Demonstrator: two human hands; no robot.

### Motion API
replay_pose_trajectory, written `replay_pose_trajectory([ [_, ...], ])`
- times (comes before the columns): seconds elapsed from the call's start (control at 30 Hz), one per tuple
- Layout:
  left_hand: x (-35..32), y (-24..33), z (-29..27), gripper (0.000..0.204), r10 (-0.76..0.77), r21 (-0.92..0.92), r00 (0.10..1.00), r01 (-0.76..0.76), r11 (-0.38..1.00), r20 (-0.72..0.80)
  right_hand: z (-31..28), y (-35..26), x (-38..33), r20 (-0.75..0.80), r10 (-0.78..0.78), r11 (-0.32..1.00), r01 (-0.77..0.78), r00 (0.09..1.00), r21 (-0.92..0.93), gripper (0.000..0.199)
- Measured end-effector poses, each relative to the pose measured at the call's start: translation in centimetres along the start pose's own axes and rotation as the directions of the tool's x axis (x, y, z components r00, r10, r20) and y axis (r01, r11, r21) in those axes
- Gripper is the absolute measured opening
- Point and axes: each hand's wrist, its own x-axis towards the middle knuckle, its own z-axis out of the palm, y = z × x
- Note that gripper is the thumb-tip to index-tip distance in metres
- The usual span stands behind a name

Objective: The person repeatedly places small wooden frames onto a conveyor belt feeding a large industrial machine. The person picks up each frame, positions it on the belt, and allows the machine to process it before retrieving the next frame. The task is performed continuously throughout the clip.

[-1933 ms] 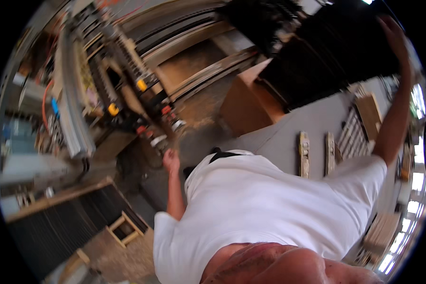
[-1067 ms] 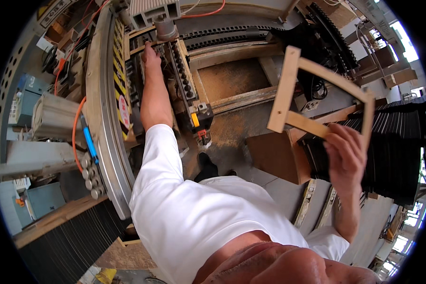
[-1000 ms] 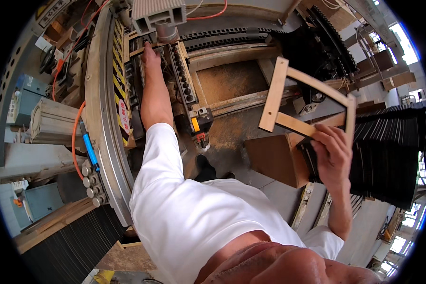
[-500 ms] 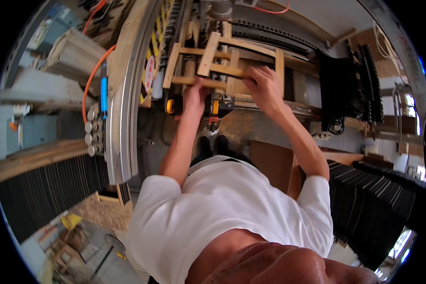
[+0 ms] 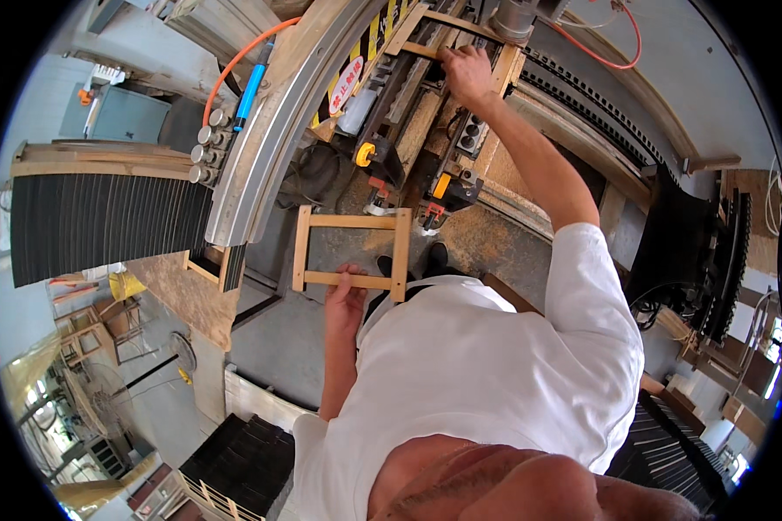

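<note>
1. A wooden frame (image 5: 351,247) is held low in front of the body by the left hand (image 5: 346,300), fingers closed on its bottom rail; with only that single grip, the frame could be tipped or dropped onto the floor.
2. A second frame (image 5: 457,42) lies on the machine bed (image 5: 426,113), and the right hand (image 5: 466,73) is clamped on its rail. Fingers could be pinched there if the clamps (image 5: 450,187) or the head above are set moving.
3. The reach is long; balance could be lost, and the held frame knocked against the curved guard rail (image 5: 269,139).
</note>
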Motion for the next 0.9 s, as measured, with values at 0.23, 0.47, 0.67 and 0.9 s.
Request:
replay_pose_trajectory([
  [0.23, 0.7, -1.4, -6.4, 0.032, 0.078, -0.059, 0.978, -0.091, 0.994, -0.196, 2.2, 5.1, 6.1, 0.146, -0.069, 0.94, 0.113, 0.987, -0.321, 0.033],
  [0.47, 2.2, -4.8, -12.3, 0.028, 0.069, -0.041, 0.917, -0.093, 0.995, -0.394, 2.7, 7.4, 10.4, 0.323, 0.007, 0.943, 0.101, 0.946, -0.317, 0.023],
  [0.67, 2.8, -7.2, -12.6, 0.022, 0.036, -0.003, 0.866, -0.043, 0.999, -0.499, 3.6, 8.1, 11.1, 0.346, -0.042, 0.953, 0.141, 0.937, -0.267, 0.019],
  [0.9, 4.7, -7.6, -12.9, 0.019, 0.068, -0.045, 0.849, -0.107, 0.993, -0.525, 5.7, 9.9, 11.3, 0.197, -0.145, 0.916, 0.207, 0.97, -0.343, 0.008],
])
